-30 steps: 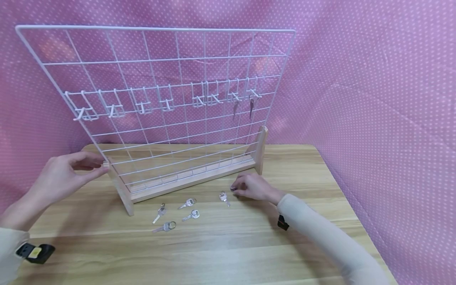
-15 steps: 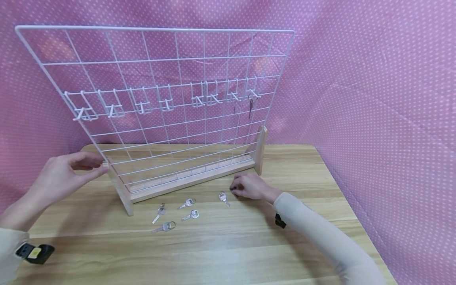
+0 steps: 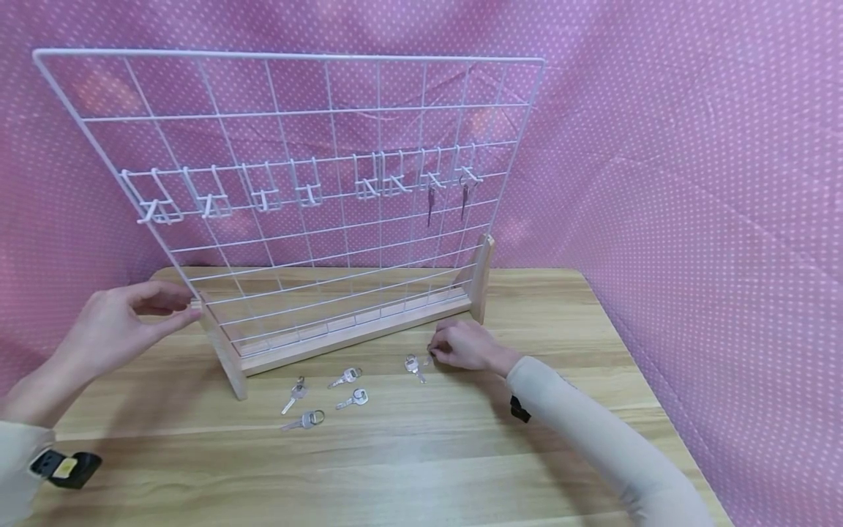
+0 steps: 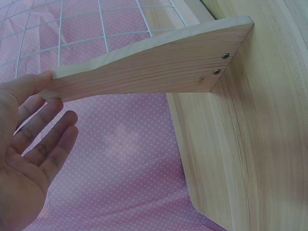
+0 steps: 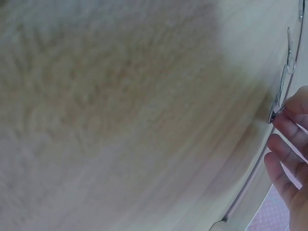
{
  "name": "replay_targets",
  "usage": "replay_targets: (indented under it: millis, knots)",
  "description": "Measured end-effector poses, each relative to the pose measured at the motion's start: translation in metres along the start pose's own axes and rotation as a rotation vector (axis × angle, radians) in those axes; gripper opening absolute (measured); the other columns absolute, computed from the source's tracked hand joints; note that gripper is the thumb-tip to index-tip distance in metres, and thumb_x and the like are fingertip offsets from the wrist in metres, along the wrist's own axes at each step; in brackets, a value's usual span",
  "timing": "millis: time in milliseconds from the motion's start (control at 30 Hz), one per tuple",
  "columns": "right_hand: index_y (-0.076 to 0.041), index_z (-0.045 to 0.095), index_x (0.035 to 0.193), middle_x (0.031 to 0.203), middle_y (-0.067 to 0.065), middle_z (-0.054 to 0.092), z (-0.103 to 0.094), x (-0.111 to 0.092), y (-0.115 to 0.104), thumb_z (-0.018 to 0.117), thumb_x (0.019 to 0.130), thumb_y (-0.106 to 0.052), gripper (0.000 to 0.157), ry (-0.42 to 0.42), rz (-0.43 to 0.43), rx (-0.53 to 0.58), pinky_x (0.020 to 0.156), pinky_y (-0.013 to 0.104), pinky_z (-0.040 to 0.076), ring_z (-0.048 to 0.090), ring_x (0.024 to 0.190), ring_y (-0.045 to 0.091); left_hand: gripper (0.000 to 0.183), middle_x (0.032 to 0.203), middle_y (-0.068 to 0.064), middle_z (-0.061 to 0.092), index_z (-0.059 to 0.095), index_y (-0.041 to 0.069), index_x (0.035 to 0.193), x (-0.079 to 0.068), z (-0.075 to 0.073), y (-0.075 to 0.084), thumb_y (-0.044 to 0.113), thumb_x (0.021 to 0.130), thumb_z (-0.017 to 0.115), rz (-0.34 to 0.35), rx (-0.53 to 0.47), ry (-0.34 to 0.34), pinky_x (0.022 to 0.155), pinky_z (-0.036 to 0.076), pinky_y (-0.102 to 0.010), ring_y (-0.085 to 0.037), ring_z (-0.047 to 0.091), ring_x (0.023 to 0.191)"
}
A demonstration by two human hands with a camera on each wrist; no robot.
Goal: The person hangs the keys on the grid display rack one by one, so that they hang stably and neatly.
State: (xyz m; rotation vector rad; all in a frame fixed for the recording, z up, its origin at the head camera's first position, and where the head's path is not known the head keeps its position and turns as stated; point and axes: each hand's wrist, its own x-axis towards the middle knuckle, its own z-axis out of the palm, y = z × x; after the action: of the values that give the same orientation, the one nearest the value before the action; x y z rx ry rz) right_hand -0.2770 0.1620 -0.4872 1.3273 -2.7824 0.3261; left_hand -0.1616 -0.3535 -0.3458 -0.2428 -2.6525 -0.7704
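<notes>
Head view: the two hands are well apart, each pinching something of its own. The left hand has thumb and forefinger clamped on the tip of the rack's wooden end piece, towards the table's left edge, the other fingers held off the wood. The right hand pinches a key between thumb and forefinger, low over the table, in front of the rack's right half; whether any of that key bears on the wood I cannot tell.

Just beside it, towards the left edge, lies a loose key. Further that way, between the rack and the table's near edge, four keys lie in a loose group. The wire grid carries a row of hooks; two hung keys are on those at its right end.

The step in hand looks to be taking up one key cleanly. It would be best to nip it by the ring, so the blade can hang free and the hole stays uncovered. A light, straight lift should keep the neighbouring key from being dragged along. The left hand does well merely to steady the wood; pulling there could tilt the rack and set the hung keys swinging.
</notes>
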Motion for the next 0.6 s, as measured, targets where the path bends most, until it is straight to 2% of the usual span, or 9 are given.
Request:
replay_targets:
  millis: [133,233,400,600]
  knots:
    - [-0.018,0.081,0.099,0.092,-0.006,0.072,-0.001,-0.003,0.0,0.075,0.095,-0.022,0.008,0.0,0.02,0.031,0.066,0.013,0.049,0.058,0.074,0.001,0.025,0.098,-0.018,0.081,0.08,0.011,0.104,0.0,0.0,0.0,0.025,0.085,0.09,0.002,-0.002,0.003,0.066,0.041,0.0,0.028,0.054,0.078]
    - [-0.017,0.079,0.098,0.095,-0.005,0.075,-0.006,-0.006,-0.001,0.074,0.094,-0.021,0.008,0.002,0.055,0.094,0.069,0.014,0.051,0.063,0.077,0.003,0.025,0.097,-0.017,0.081,0.08,0.012,0.104,0.0,0.001,0.0,0.024,0.085,0.09,0.005,-0.007,0.006,0.066,0.042,0.0,0.029,0.054,0.078]
    - [-0.015,0.079,0.098,0.098,-0.003,0.078,-0.022,-0.012,-0.005,0.074,0.094,-0.017,0.007,0.044,0.083,0.212,0.073,0.017,0.056,0.069,0.084,0.008,0.024,0.097,-0.018,0.081,0.08,0.011,0.103,0.0,0.002,0.0,0.022,0.084,0.09,0.008,-0.018,0.013,0.066,0.042,0.001,0.03,0.055,0.077]
    - [-0.012,0.079,0.098,0.095,-0.003,0.078,-0.047,-0.018,-0.014,0.074,0.097,-0.014,0.005,0.105,0.078,0.304,0.074,0.024,0.059,0.065,0.08,0.004,0.025,0.099,-0.019,0.081,0.08,0.01,0.104,0.0,0.001,0.0,0.022,0.085,0.09,0.008,-0.013,0.006,0.066,0.042,0.001,0.03,0.054,0.077]
